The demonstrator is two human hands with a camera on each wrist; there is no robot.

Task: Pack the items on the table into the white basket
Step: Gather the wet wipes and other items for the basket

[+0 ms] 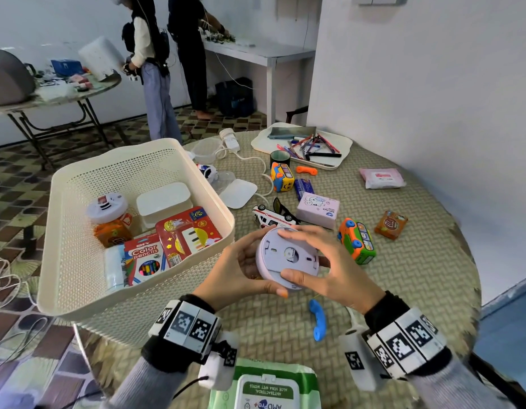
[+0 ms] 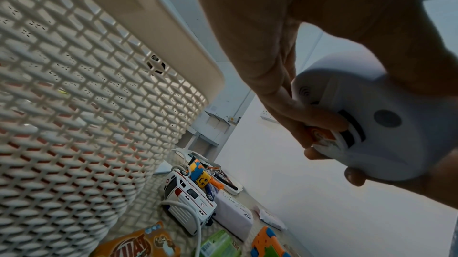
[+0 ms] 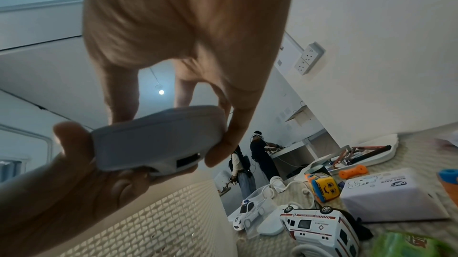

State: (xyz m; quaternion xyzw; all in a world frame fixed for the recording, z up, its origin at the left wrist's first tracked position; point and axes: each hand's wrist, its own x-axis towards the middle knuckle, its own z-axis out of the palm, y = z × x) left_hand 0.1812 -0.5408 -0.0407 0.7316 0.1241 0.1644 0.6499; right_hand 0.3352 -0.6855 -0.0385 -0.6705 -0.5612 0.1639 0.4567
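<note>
Both hands hold a round white smoke detector (image 1: 288,258) above the table, just right of the white basket (image 1: 123,178), with its back facing up. My left hand (image 1: 244,267) cups its left side, thumb at the near edge. My right hand (image 1: 329,261) grips it from the right, fingers on the far rim and thumb on the near rim. In the left wrist view the detector (image 2: 371,124) sits in curled fingers (image 2: 285,104) beside the basket wall (image 2: 74,104). In the right wrist view fingers (image 3: 238,124) pinch the detector (image 3: 153,139). The basket holds another detector (image 1: 107,206), a white box (image 1: 164,202) and colour pencils (image 1: 145,261).
On the woven table lie a toy ambulance (image 1: 272,216), tissue box (image 1: 318,209), orange-green toy bus (image 1: 356,240), blue toy handset (image 1: 318,320), snack packet (image 1: 391,225), wet wipes pack (image 1: 264,385) and a tray of pens (image 1: 303,146). Two people stand at the back.
</note>
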